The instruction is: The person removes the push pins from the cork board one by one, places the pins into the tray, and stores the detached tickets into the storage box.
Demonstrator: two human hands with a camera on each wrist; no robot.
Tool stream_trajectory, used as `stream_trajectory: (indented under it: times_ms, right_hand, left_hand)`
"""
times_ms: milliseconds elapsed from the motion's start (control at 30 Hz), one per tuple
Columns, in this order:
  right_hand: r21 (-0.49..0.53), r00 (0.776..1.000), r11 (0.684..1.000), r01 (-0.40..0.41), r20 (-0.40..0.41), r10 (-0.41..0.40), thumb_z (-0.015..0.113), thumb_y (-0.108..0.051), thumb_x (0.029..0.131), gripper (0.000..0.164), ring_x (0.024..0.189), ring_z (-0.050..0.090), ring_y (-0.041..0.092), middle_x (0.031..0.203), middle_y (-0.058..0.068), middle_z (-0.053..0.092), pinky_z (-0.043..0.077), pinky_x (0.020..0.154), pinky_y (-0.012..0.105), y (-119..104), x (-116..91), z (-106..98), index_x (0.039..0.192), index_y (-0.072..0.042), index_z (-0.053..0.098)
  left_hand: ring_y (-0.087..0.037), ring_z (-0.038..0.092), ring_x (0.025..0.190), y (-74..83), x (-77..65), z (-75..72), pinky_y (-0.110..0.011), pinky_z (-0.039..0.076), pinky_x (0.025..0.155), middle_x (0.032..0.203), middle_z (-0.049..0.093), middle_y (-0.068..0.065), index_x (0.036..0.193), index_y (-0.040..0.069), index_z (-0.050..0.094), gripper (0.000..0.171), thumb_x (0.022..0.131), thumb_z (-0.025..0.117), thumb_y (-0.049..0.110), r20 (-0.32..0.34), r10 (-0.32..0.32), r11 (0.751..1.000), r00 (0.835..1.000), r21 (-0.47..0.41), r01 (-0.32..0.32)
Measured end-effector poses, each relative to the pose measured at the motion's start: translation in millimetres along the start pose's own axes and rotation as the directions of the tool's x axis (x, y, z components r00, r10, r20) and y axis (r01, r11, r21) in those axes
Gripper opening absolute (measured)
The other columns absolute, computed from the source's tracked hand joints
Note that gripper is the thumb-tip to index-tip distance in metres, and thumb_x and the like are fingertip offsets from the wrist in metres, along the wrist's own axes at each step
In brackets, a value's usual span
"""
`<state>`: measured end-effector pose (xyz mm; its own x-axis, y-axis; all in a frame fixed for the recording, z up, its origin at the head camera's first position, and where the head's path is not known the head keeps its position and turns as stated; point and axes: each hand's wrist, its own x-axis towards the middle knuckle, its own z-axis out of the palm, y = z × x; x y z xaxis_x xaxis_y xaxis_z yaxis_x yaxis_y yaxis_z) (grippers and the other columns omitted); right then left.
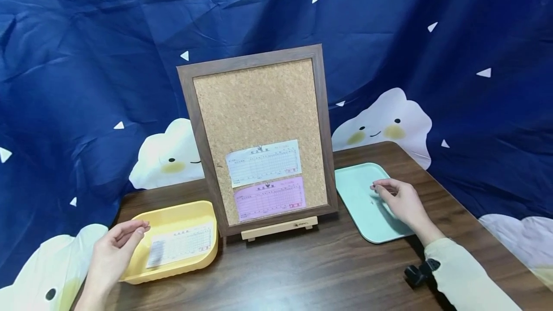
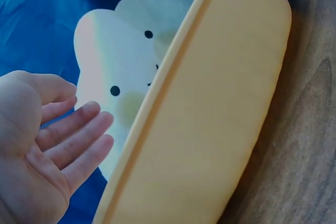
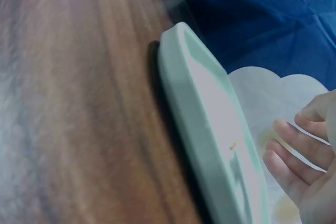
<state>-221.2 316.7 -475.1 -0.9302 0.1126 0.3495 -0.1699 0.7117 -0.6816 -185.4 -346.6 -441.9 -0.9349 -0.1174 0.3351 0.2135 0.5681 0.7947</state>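
Observation:
My left hand (image 1: 113, 248) hangs at the left rim of the yellow tray (image 1: 203, 264), with its fingers loosely bent and nothing seen between them. Inside that tray lies a white printed form (image 1: 183, 245). Over the mint-green tray (image 1: 369, 234) is my right hand (image 1: 402, 201), its thumb and index finger close together and the other fingers loosely bent. No held object shows at its fingertips. A tiny orange-tipped piece (image 3: 233, 146) lies in the green tray below it. Between the hands, a framed corkboard (image 1: 259, 104) carries a pale blue form (image 1: 264, 163) and a purple form (image 1: 270, 200).
A small wooden easel (image 1: 281, 227) supports the board on the dark wooden table (image 1: 294, 265). Behind hangs a blue cloth (image 1: 259, 8) with clouds and white triangles. A black strap mount (image 1: 416, 275) sits on the right wrist.

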Motion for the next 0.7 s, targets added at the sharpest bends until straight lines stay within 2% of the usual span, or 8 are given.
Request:
stream_trajectory:
  times_ms: [133, 300, 467, 700]
  right_hand:
    - [0.044, 1.0, 0.999, 0.009, -0.013, -0.008, 0.057, -0.022, 0.097, 0.025, 0.083, 0.06, -0.006, 0.1, 0.011, 0.072, 0.045, 0.067, 0.011, -6.2, 1.1, -6.0, 0.11, -0.004, 0.067]
    - [0.084, 1.0, 0.996, 0.009, -0.016, -0.008, 0.056, -0.022, 0.097, 0.025, 0.084, 0.064, -0.002, 0.101, 0.013, 0.072, 0.046, 0.067, 0.01, -13.1, 2.8, -10.7, 0.11, -0.004, 0.067]
    - [0.092, 1.0, 0.996, 0.009, 0.001, -0.009, 0.056, -0.021, 0.097, 0.023, 0.085, 0.064, -0.004, 0.101, 0.013, 0.072, 0.047, 0.067, 0.01, -15.7, 0.8, -11.1, 0.109, -0.005, 0.067]
    - [0.125, 0.999, 0.992, 0.034, -0.009, -0.033, 0.057, -0.02, 0.097, 0.021, 0.085, 0.063, -0.004, 0.101, 0.012, 0.072, 0.047, 0.069, 0.01, -22.3, 3.3, -10.1, 0.107, -0.005, 0.068]
  left_hand:
    - [0.002, 0.066, 0.092, 6.5, 2.1, 0.0, -0.011, 0.05, 0.076, 0.103, 0.071, 0.006, 0.114, -0.002, 0.062, 0.027, 0.092, 0.063, 0.012, 0.001, -0.004, 1.0, 1.0, -0.017, 0.004]
    - [0.002, 0.065, 0.093, 13.7, 3.4, 4.0, -0.009, 0.048, 0.077, 0.105, 0.071, 0.0, 0.114, 0.0, 0.064, 0.025, 0.093, 0.062, 0.012, -0.009, 0.007, 1.0, 1.0, 0.006, -0.007]
    - [0.003, 0.065, 0.092, 12.3, 4.6, 8.3, -0.009, 0.048, 0.077, 0.106, 0.07, -0.01, 0.113, 0.001, 0.065, 0.022, 0.092, 0.061, 0.008, -0.016, 0.027, 1.0, 1.0, 0.013, -0.027]
    - [0.003, 0.064, 0.095, 16.8, 6.8, 6.4, -0.008, 0.048, 0.078, 0.108, 0.069, -0.009, 0.114, 0.002, 0.064, 0.024, 0.092, 0.062, 0.01, -0.026, 0.034, 0.999, 0.999, 0.003, -0.034]
